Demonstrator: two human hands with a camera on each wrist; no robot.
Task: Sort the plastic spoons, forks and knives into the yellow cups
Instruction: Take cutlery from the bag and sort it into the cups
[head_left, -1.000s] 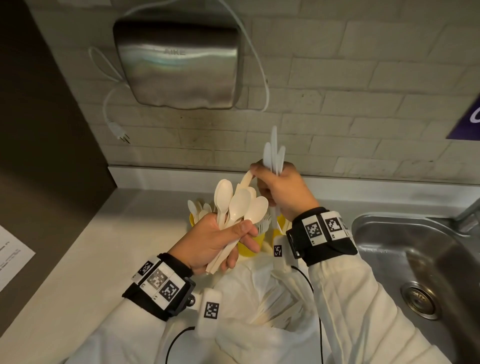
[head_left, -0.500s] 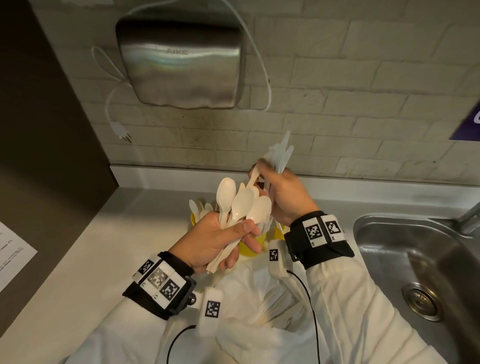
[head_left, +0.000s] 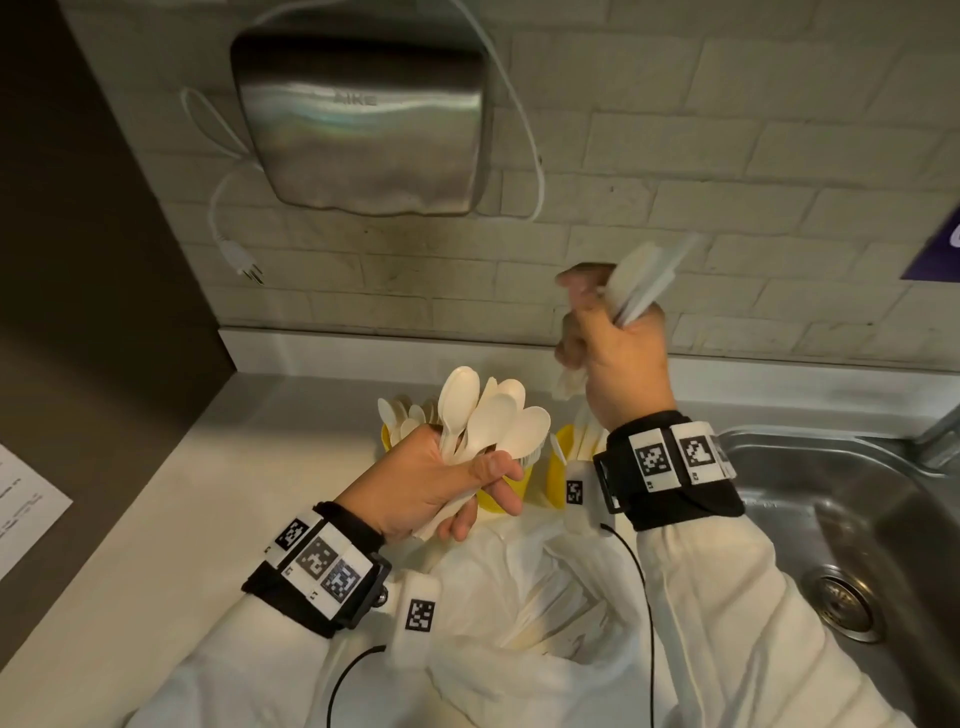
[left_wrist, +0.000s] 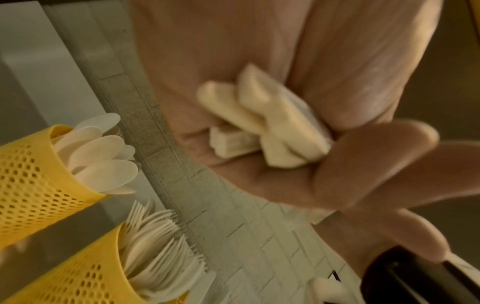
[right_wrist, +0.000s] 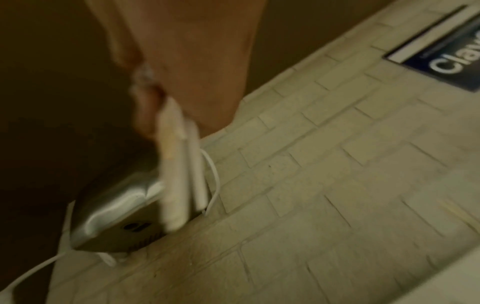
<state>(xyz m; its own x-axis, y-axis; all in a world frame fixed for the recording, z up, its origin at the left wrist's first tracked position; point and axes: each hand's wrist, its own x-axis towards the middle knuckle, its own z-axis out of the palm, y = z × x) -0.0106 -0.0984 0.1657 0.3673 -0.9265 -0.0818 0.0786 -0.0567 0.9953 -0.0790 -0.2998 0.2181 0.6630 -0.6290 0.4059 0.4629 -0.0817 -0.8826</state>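
Left hand (head_left: 426, 486) gripping a bunch of spoons (head_left: 488, 415), right hand (head_left: 615, 353) clutching blurred white cutlery (head_left: 641, 283) above yellow cups (head_left: 563, 454)

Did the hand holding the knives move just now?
Yes. The right hand with its bundle of knives went up and to the right, away from the spoons in the left hand, higher against the brick wall.

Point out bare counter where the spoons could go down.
Bare counter lies left of the yellow cups, between the backsplash and the paper. Crowded: the cups, the bag before them, and the sink at right.
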